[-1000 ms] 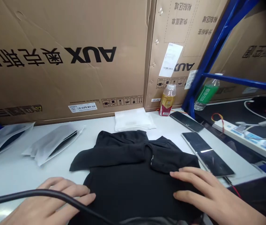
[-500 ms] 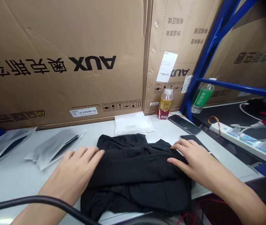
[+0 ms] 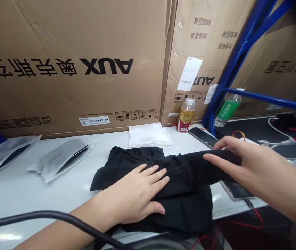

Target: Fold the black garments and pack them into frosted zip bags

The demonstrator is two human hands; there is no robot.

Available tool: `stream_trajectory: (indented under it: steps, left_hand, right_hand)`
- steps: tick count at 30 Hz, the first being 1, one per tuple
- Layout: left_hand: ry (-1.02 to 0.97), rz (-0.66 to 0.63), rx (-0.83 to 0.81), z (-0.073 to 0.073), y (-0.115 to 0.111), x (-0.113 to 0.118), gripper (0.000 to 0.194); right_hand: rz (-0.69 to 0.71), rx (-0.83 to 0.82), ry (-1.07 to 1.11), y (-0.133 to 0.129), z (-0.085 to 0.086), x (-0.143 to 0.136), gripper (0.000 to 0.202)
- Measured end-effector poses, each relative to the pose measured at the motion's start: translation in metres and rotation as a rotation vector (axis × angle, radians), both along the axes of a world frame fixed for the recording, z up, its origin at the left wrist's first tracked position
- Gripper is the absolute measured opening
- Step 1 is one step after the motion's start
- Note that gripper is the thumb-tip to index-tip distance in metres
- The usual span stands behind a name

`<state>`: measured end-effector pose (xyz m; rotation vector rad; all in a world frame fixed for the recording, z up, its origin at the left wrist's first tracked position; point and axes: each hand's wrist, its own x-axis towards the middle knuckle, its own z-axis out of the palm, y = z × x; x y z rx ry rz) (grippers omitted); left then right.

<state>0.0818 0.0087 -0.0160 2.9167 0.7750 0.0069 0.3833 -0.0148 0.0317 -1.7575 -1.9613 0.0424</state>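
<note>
A black garment (image 3: 174, 205), partly folded, lies at the near middle of the white table; its exact kind does not show. My left hand (image 3: 140, 192) rests flat on top of it, fingers spread and the thumb apart. At the right, my right hand (image 3: 236, 159) grips one end of the black cloth between thumb and fingers and holds it raised off the table. The cloth runs in a band from that hand toward the left one. Beyond the garment sits a stack of white translucent bags (image 3: 149, 135).
Two frosted bags with black contents lie left, the nearer bag (image 3: 63, 158) beside the garment. A phone (image 3: 202, 137) and a bottle (image 3: 186, 116) stand by the cardboard box (image 3: 72, 31). Another phone (image 3: 238, 190) has a cable plugged in. A black cable (image 3: 56, 215) crosses the near left.
My left hand has moved right, from the garment's left edge onto its middle. My right hand has taken hold of the right end and pulled it outward and up.
</note>
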Motion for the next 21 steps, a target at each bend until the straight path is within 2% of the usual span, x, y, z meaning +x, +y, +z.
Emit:
stream_trajectory:
  steps: [2, 3, 5, 7, 9, 11, 13, 15, 18, 19, 21]
  left_hand:
    - [-0.035, -0.020, -0.041, -0.006, 0.007, 0.005, 0.069]
    - [-0.057, -0.030, -0.065, -0.007, 0.010, 0.004, 0.066]
    - [-0.100, -0.042, -0.106, -0.008, 0.011, -0.005, 0.060]
    - [-0.110, -0.035, -0.140, -0.005, 0.011, -0.020, 0.057]
    - [-0.090, -0.034, -0.178, 0.000, 0.012, -0.037, 0.058]
    - [-0.070, -0.066, -0.233, 0.005, 0.016, -0.050, 0.055]
    - [-0.115, -0.090, -0.251, 0.009, 0.023, -0.060, 0.040]
    - [-0.244, -0.035, -0.184, 0.010, 0.032, -0.069, 0.024]
    - [-0.419, 0.113, -0.002, 0.006, 0.044, -0.084, 0.032]
    - [-0.441, 0.151, 0.045, 0.005, 0.046, -0.088, 0.033]
    - [-0.462, 0.194, 0.107, 0.002, 0.049, -0.095, 0.032]
  right_hand:
    - [0.162, 0.013, 0.044, -0.008, 0.003, -0.031, 0.037]
    - [0.293, 0.004, 0.052, -0.012, -0.002, -0.045, 0.036]
    - [0.506, -0.045, 0.009, -0.017, -0.026, -0.065, 0.045]
    - [0.619, -0.079, -0.079, -0.018, -0.057, -0.074, 0.057]
    - [0.608, -0.101, -0.129, -0.016, -0.082, -0.074, 0.058]
    - [0.575, -0.116, -0.135, -0.013, -0.091, -0.071, 0.058]
    - [0.554, -0.136, -0.091, -0.012, -0.086, -0.066, 0.054]
    - [0.466, -0.130, -0.022, -0.009, -0.075, -0.059, 0.047]
    - [0.171, -0.063, -0.019, -0.002, -0.068, -0.050, 0.040]
    - [0.106, -0.052, -0.046, 0.001, -0.070, -0.050, 0.041]
    - [0.062, -0.064, -0.091, 0.007, -0.075, -0.054, 0.041]
